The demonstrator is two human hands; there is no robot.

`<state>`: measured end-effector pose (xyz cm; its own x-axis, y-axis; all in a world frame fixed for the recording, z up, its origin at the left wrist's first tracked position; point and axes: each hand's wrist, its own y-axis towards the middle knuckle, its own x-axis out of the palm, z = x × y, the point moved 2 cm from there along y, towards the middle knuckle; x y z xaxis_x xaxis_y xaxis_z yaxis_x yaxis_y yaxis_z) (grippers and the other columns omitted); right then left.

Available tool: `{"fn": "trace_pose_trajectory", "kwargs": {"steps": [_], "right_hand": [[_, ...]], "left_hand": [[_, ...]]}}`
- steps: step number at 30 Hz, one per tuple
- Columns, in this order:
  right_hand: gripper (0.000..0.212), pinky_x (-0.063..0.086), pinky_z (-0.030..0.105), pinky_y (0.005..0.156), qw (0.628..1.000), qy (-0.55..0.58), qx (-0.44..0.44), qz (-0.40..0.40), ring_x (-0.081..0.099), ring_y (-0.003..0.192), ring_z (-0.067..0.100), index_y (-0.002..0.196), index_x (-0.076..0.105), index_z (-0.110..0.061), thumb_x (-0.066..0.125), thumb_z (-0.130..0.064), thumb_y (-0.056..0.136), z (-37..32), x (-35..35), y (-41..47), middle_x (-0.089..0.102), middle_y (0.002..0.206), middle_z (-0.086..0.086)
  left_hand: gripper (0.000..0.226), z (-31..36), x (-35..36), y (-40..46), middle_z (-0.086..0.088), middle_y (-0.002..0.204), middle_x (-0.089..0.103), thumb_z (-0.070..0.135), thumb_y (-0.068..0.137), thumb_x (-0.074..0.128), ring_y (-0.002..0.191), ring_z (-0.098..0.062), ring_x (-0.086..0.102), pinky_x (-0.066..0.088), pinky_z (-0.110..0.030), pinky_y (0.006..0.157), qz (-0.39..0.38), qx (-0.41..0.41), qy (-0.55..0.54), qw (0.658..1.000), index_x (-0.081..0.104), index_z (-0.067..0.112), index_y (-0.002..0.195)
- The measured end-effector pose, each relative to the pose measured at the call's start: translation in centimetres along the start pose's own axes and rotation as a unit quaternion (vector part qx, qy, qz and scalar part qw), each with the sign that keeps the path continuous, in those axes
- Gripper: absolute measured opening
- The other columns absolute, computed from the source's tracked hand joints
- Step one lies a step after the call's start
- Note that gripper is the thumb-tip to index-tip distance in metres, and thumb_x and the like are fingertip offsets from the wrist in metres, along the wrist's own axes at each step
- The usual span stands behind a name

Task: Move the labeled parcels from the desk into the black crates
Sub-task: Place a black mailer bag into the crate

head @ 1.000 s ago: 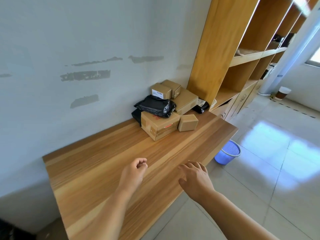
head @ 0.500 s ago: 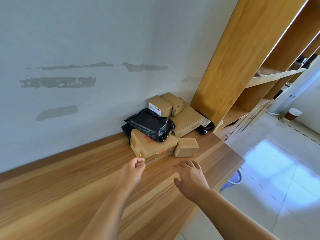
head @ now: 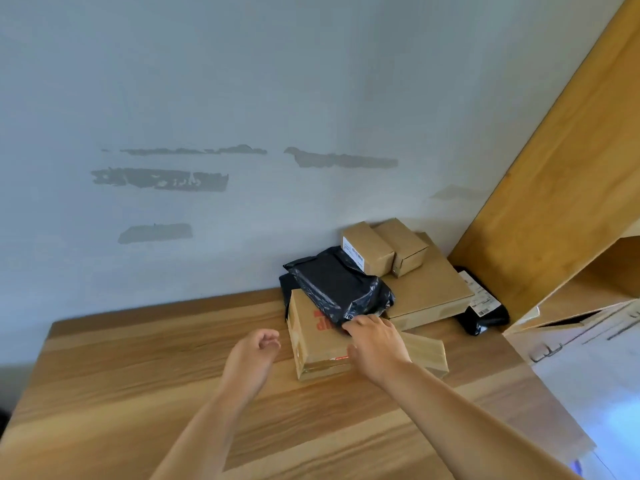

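Right hand (head: 375,344) fingers straight — touching black bag (head: 337,285) atop cardboard box (head: 317,344), left hand (head: 251,362) loosely curled, empty

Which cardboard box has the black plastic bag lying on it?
The front box with red print, nearest the hands; the bag drapes over its top. The others sit behind or beside it.

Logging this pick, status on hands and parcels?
Left hand loosely curled, holding nothing. Right hand over printed box, fingers at black bag parcel on top. Small box partly hidden behind right hand.
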<state>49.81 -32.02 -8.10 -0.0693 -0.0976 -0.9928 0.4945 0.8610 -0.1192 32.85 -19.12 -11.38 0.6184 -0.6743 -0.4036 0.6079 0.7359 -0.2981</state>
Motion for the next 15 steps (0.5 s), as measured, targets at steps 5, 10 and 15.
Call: {"fn": "trace_pose_trajectory", "kwargs": {"steps": [5, 10, 15], "right_hand": [[0.029, 0.036, 0.032, 0.1, 0.998, 0.027, -0.039, 0.029, 0.048, 0.119, 0.022, 0.122, 0.052, -0.014, 0.046, -0.021, 0.095, 2.9, 0.4, 4.8, 0.054, 0.125, 0.002], [0.05, 0.031, 0.036, 0.111, 0.997, 0.0, -0.072, 0.036, 0.037, 0.134, 0.023, 0.14, 0.037, -0.009, 0.046, -0.033, 0.097, 3.6, 2.5, 8.5, 0.043, 0.141, 0.006], [0.026, 0.051, 0.035, 0.063, 0.994, -0.021, -0.071, 0.081, 0.06, 0.073, 0.024, 0.075, 0.065, -0.012, 0.085, -0.021, 0.062, 3.7, 3.4, 9.8, 0.061, 0.08, 0.006]], "left_hand": [[0.021, 2.5, 3.6, 0.8, 0.009, 0.105, 0.063, 0.022, 0.097, 0.051, 0.081, -0.006, 0.058, 0.044, -0.015, 0.063, 0.04, -0.021, -0.017, 0.999, 0.058, 0.024, 0.116], [0.022, 2.0, 5.6, 1.0, 0.014, 0.104, 0.063, 0.019, 0.094, 0.054, 0.098, -0.005, 0.059, 0.046, -0.019, 0.077, 0.083, -0.053, -0.006, 0.995, 0.059, 0.027, 0.114], [0.019, 0.4, 6.1, 0.1, 0.016, 0.095, 0.063, 0.015, 0.095, 0.052, 0.08, 0.003, 0.057, 0.04, -0.012, 0.059, 0.136, -0.087, 0.011, 0.987, 0.057, 0.033, 0.102]]}}
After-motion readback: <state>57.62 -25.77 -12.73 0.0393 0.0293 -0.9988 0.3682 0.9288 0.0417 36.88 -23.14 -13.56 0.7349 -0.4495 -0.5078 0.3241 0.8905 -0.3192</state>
